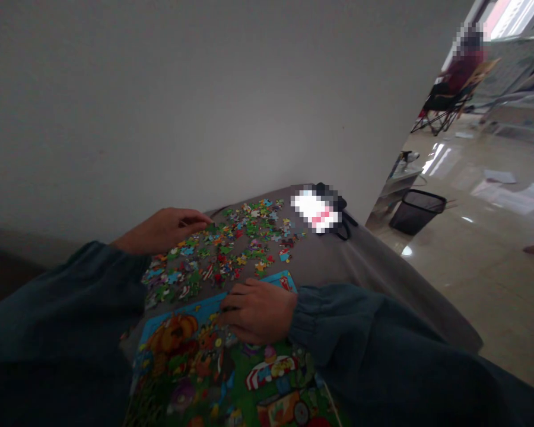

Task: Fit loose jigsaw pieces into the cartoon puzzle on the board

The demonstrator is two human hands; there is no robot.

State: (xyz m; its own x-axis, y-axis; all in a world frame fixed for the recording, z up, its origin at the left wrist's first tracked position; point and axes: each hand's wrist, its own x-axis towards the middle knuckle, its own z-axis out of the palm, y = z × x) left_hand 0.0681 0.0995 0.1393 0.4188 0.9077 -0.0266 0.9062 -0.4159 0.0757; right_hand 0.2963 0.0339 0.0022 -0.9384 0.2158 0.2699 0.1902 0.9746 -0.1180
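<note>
Hands at a grey cloth-covered table [374, 261]: your left hand [162, 230] reaches with fingers extended, the tips touching loose multicoloured cardboard jigsaw pieces [231, 243] scattered mid-table. Your right hand [258, 311] rests, fingers curled and gripping nothing visible, on the colourful, partly assembled cartoon puzzle board [231, 373] nearest you.

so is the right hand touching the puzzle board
Touching. The head view shows the right hand resting fingers-down on the puzzle board, with no gap visible beneath it.
</note>
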